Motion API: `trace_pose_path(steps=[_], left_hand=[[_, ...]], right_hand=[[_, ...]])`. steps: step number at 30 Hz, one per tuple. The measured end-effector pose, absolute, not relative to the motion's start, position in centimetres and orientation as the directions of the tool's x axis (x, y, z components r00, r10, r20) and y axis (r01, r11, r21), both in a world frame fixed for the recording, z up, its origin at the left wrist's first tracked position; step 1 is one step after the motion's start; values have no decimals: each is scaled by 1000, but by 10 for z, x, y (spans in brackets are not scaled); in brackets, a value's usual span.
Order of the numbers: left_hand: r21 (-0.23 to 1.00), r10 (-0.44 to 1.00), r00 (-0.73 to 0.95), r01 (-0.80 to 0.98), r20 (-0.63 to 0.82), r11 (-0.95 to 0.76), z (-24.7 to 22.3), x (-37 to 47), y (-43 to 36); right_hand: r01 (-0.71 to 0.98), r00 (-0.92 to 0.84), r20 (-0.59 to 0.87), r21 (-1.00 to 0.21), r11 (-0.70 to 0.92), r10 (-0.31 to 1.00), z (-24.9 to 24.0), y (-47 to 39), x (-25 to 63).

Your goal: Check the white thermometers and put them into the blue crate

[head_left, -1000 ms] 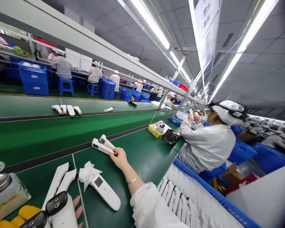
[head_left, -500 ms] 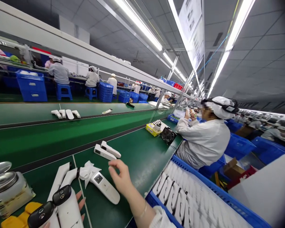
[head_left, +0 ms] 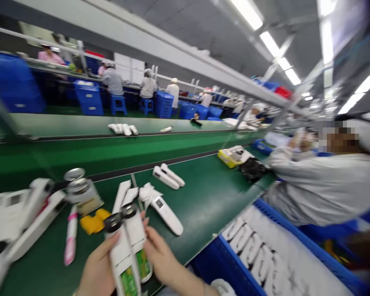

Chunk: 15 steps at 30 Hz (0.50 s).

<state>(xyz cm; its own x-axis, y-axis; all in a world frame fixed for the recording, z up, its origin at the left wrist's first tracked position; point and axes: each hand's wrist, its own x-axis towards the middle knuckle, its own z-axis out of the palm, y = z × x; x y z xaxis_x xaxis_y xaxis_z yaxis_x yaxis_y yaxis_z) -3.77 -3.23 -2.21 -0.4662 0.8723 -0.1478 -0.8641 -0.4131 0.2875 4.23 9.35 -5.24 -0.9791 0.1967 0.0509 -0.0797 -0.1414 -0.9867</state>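
My left hand (head_left: 95, 267) is closed around a white handheld thermometer (head_left: 119, 251) with a black sensor end. Side by side with it is a second white thermometer (head_left: 134, 227), which my right hand (head_left: 163, 255) grips at its right edge. Both lower compartments are uncovered, showing green batteries (head_left: 128, 282). Just beyond my hands, a thermometer with a small screen (head_left: 168, 216) lies on the green bench beside a white, petal-shaped piece (head_left: 148, 192). White thermometer bodies (head_left: 122, 195) lie behind the held pair, partly hidden by it.
A metal-topped bottle (head_left: 86, 199), yellow pieces (head_left: 95, 222) and a pink-and-white stick (head_left: 70, 240) are to the left. Two more thermometers (head_left: 168, 176) lie farther back. A blue crate (head_left: 234, 259) of thermometers stands at right, near a seated co-worker (head_left: 320, 189).
My right hand has moved from above the bench, fingers loosely curled, to the held thermometers. These are now raised with their battery compartments in sight. The view has swung left.
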Motion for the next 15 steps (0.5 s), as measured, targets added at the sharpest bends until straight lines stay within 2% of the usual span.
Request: trace_pose_path(steps=[4,9,15], left_hand=[[293,812,-541,-830,-218,-474,-18,-38,-28],[342,809,-553,-813,-200,-471,-13,-38,-25],[288,847,-506,-845,-164,-450,-15,-38,-28]], right_hand=[[-23,-972,-26,-979,-205,233,-62,87,43],[-68,-980,26,-976,-206,199,-66,89,44],[-90,-976,49,-978,-190,211,-72,91,47]])
